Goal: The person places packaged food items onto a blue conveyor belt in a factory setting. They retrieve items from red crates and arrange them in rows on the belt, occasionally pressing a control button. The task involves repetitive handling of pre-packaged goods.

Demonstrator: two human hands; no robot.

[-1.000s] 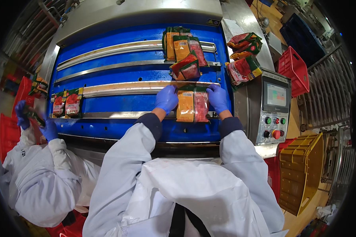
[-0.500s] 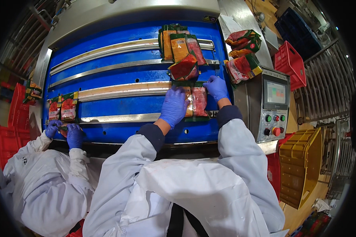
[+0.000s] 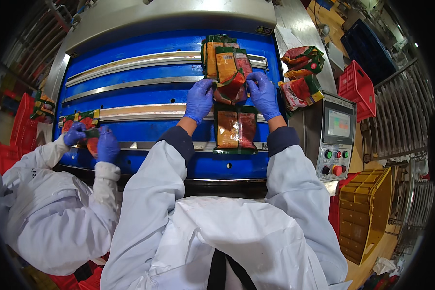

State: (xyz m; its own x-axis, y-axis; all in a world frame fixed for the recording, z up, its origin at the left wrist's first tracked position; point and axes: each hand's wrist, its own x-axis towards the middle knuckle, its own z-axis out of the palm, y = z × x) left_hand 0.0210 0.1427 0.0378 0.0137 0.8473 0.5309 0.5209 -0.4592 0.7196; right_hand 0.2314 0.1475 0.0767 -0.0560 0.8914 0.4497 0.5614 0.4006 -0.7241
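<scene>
Between my two purple-gloved hands is a red and green food pouch (image 3: pixel 232 88), its top edge bent up. My left hand (image 3: pixel 199 101) pinches its left side, and my right hand (image 3: pixel 263 96) has its fingers closed at the right edge. Just nearer to me, an orange-and-red pouch pair (image 3: pixel 235 128) lies flat over the lower metal bars of the blue machine bed (image 3: pixel 145 130). Behind the held pouch, several overlapping orange and red pouches (image 3: pixel 225 63) rest across the upper sealing bar (image 3: pixel 130 70).
More pouches (image 3: pixel 299 92) sit on the steel ledge at right, above a control panel (image 3: pixel 337 123) with buttons. At left, a co-worker's gloved hands (image 3: pixel 106 144) handle a pouch near others on the bed. A yellow crate (image 3: pixel 365 212) and red crate (image 3: pixel 356 87) stand right.
Both my hands have moved away from me, off the near pouch pair and onto the pouch behind it, whose edge is now lifted. The co-worker's hands have risen with a pouch.
</scene>
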